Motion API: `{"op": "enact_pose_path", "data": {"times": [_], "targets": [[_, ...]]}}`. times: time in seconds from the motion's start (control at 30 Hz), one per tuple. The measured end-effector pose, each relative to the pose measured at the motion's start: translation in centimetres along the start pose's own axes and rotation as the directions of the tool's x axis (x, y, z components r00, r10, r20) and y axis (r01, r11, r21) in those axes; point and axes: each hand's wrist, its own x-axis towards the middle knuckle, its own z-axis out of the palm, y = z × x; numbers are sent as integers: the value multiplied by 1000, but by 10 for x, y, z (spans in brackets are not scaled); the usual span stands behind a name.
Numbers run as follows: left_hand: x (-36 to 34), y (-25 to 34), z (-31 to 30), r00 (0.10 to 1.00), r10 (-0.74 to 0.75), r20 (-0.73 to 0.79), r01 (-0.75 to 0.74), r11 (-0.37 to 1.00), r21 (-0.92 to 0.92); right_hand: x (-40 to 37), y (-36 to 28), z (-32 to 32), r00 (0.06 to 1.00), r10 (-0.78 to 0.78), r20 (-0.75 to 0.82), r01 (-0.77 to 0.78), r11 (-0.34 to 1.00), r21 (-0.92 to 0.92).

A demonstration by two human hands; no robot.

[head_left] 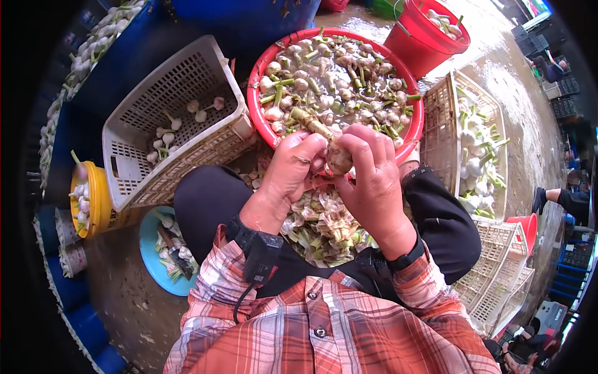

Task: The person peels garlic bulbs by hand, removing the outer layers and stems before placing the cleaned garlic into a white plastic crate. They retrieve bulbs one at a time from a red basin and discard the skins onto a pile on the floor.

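Note:
A garlic bulb (pixel 339 160) with a thick stem is held over the front rim of a red basin (pixel 254 103). My right hand (pixel 372 177) is closed around the bulb, fingers on top and thumb below. My left hand (pixel 289 165) is pinched against the bulb's left side, close to the stem; its fingertips are partly hidden. Many garlic bulbs float in the water of the basin. Beneath my hands, a heap of garlic peels (pixel 330 227) lies between my legs.
At left stands a white crate (pixel 149 81) with several bulbs, plus a yellow bucket (pixel 99 209) and a light-blue basin (pixel 146 240) holding garlic and a knife (pixel 173 249). To the right are a garlic-filled crate (pixel 442 134), stacked crates (pixel 489 265) and a red bucket (pixel 414 40).

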Motion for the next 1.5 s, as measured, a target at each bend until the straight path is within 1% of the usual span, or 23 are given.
{"op": "enact_pose_path", "data": {"times": [0.1, 0.17, 0.2, 0.23, 0.3, 0.43, 0.47, 0.5, 0.57, 0.87, 0.93, 0.97, 1.0, 1.03, 1.07, 1.1, 1.17, 1.2, 1.23, 1.3, 1.4, 1.43, 1.5], "targets": [[-3, -1, -4, 997, 12, 80, -9, 999, -38, -3, -7, 2, 997, -65, -33, 62, 996, -71], [-4, -3, -4, 995, 95, 43, -96, 995, 31, -5, -9, 0, 998, 14, -54, -12, 999, 50], [-5, -2, -1, 994, 96, 46, -97, 995, 30, -5, -10, -3, 989, 142, -34, -126, 946, 299], [-8, 2, 3, 986, 164, 39, -167, 983, 80, -11, -8, -3, 926, 345, 154, -370, 743, 558], [-11, 4, 5, 971, 237, 38, -240, 963, 127, -9, -8, -13, 726, 509, 462, -560, 49, 827], [-18, 13, 1, 972, 98, 215, -141, 971, 195, -19, -10, -10, 829, 450, 333, -503, 337, 796], [-21, 14, 5, 982, 73, 176, -103, 980, 168, -23, -4, -3, 912, 382, 151, -388, 683, 619], [-23, 14, 6, 990, 49, 136, -68, 988, 141, -24, -2, 1, 912, 381, 153, -388, 681, 621], [-20, 12, 5, 993, 43, 114, -61, 986, 155, -24, 0, 4, 990, 122, -67, -103, 964, 245], [-17, 12, 17, 993, 95, 62, -101, 990, 97, -22, 0, 8, 986, 108, -126, -88, 984, 156], [-13, 9, 11, 985, 164, 47, -171, 947, 272, -22, 0, 7, 963, 262, -62, -208, 871, 446], [-10, 7, 7, 986, 159, 45, -165, 948, 273, -25, -1, 3, 882, 439, 169, -418, 567, 709], [-5, 4, 2, 967, 233, 105, -255, 901, 352, -24, 3, -1, 801, 507, 317, -510, 300, 806], [-1, 0, -4, 939, 298, 169, -342, 839, 422, -23, 9, -5, 708, 524, 474, -559, 5, 829], [3, -5, -11, 931, 316, 183, -365, 788, 496, -23, 16, -5, 693, 493, 526, -524, -157, 837], [-1, -3, -8, 931, 316, 183, -365, 787, 498, -23, 14, -4, 694, 493, 525, -522, -158, 838], [-10, 1, 3, 989, 95, 115, -122, 960, 251, -24, 9, -4, 711, 551, 437, -425, -158, 891], [-9, 2, 6, 980, 111, 168, -153, 952, 264, -24, 12, 2, 819, 489, 299, -492, 330, 806], [-8, 1, 7, 979, 111, 169, -154, 952, 266, -29, 8, 3, 781, 525, 339, -476, 147, 867], [-7, -2, 9, 993, 35, 114, -53, 986, 161, -32, 1, 9, 851, 482, 207, -380, 295, 876], [-8, -3, 13, 991, 69, 111, -81, 992, 99, -23, 7, 2, 753, 596, 279, -386, 55, 921], [-8, -4, 14, 990, 88, 107, -95, 993, 66, -18, 11, -4, 647, 540, 538, -446, -304, 842], [-7, -5, 10, 991, 55, 122, -66, 993, 94, -22, 42, -3, 683, 171, 710, -508, -587, 630]]}}
